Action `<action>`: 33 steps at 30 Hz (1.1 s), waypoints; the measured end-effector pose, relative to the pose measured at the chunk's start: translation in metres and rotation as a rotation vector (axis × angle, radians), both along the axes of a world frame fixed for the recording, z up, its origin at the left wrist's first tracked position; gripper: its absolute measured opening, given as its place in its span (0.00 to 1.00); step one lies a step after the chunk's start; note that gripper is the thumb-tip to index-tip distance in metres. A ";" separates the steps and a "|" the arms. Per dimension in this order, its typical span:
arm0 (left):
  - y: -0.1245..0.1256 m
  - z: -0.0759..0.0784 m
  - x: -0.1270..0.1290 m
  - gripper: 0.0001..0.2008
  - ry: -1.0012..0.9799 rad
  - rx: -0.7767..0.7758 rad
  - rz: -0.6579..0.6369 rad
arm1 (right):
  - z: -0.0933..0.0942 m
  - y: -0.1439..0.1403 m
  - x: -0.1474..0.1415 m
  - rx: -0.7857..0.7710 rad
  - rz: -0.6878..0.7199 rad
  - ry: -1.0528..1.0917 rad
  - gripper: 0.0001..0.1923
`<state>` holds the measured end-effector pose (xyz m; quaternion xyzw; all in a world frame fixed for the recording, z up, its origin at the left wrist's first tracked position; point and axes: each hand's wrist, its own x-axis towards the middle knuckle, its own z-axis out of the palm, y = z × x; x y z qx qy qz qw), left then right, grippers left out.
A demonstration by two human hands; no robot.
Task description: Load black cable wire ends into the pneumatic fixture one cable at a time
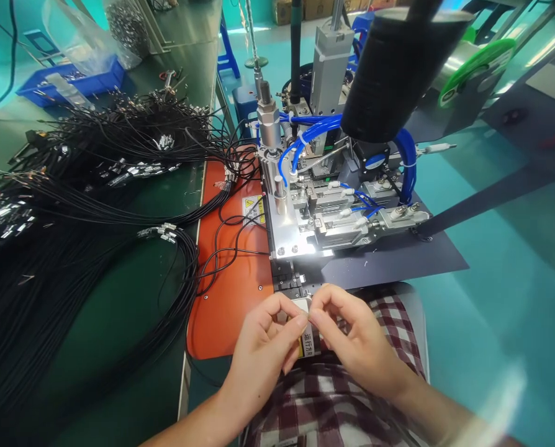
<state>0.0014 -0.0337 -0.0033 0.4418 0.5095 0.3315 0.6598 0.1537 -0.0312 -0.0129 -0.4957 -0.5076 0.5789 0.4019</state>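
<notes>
My left hand (pixel 272 335) and my right hand (pixel 352 335) meet fingertip to fingertip at the front end of the machine, over my lap. Thumb and forefinger are pinched together on each. Whatever sits between the fingertips is too small and too covered to name. Just beyond them is the machine's dark feed track (pixel 287 279), where a few thin black cables (pixel 240 251) run in from the left. A label (pixel 308 343) with printed characters shows below and between the hands.
Left of the machine's orange plate (pixel 233 323), bundles of black cables (pixel 184 254) with silvery ends cover much of the green table (pixel 114 292). Metal cylinders (pixel 342 230) and blue air tubes (pixel 317 129) stand ahead. A black lamp-like cylinder (pixel 389 74) hangs at upper right. A blue tray (pixel 105 77) sits behind.
</notes>
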 end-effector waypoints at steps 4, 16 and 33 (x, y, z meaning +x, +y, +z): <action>0.001 0.002 0.002 0.07 0.201 0.290 -0.041 | -0.009 0.002 0.002 -0.193 0.037 0.166 0.11; 0.046 -0.012 -0.016 0.10 0.633 0.786 -0.301 | -0.030 0.039 0.003 -0.160 -0.103 0.088 0.12; 0.053 -0.027 -0.024 0.14 0.806 1.000 -0.478 | -0.044 0.041 0.001 -0.232 -0.135 0.082 0.14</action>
